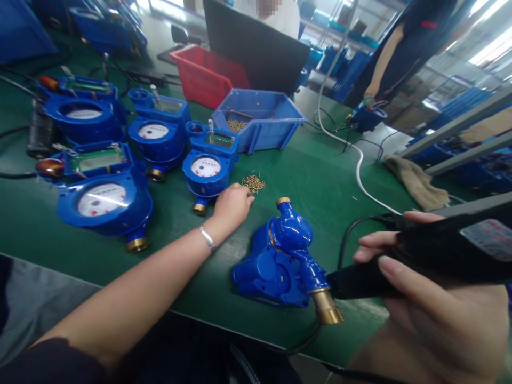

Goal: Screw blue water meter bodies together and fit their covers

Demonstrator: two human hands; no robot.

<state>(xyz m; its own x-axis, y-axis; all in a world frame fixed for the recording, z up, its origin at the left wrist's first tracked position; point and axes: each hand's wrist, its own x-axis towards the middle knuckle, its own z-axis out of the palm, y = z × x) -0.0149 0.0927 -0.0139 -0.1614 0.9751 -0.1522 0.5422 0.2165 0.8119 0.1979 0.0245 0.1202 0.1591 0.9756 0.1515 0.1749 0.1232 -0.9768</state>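
My left hand [232, 207] is closed at the edge of a small pile of brass screws [253, 183] on the green table; whatever its fingertips pinch is hidden. My right hand [432, 298] grips a black electric screwdriver [436, 250], whose tapered nose points left. Just left of that nose, a blue water meter [272, 266] lies face down, with brass threaded ends on its pipe. Beyond my left wrist stands an upright water meter [206, 170] with a white dial, close to my knuckles.
More blue meters [102, 197] stand at left, some with exposed circuit boards. Behind the screws are a blue bin [272, 128] holding screws and a red bin [200, 74]. A white cable [360, 170] crosses the table near a cloth [420, 184]. Co-workers are beyond.
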